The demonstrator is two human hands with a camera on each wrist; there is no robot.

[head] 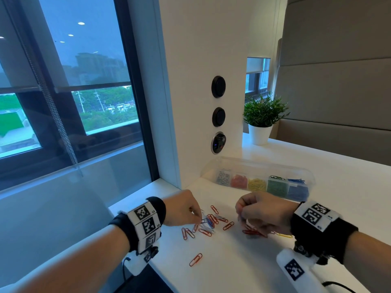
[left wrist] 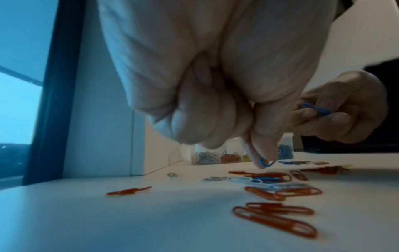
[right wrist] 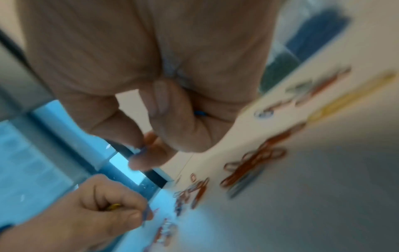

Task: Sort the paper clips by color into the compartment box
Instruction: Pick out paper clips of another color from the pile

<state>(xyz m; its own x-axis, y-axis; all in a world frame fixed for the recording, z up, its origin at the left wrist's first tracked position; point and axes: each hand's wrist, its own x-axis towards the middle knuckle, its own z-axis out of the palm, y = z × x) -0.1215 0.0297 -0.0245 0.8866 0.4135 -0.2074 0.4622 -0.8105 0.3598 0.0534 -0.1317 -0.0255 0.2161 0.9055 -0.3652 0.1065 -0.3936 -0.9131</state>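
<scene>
1. A white bench (head: 243, 267) stands beside a large window (head: 63, 92); both of the person's hands are over a scatter of paper clips near its front edge.
2. The left hand (head: 181, 209) has its fingers curled, and its fingertips (left wrist: 262, 153) pinch a blue paper clip (left wrist: 266, 162) just above the pile.
3. The right hand (head: 261, 210) is also curled and pinches another blue clip (left wrist: 316, 110) between thumb and fingers, raised off the bench.
4. The loose clips (head: 208, 224) under the left hand are mostly red, with some blue and pale ones mixed in. A second red bunch (head: 252, 231) lies under the right hand, with a yellow clip (head: 283, 235) beside it.
5. One red clip (head: 195, 259) lies alone, nearer the person.
6. The clear compartment box (head: 260, 166) sits at the back of the bench against a white wall panel (head: 201, 60). Its sections hold, left to right, silver, red, yellow, green and blue clips.
7. A potted plant (head: 262, 117) stands farther back, to the right of the panel.
</scene>
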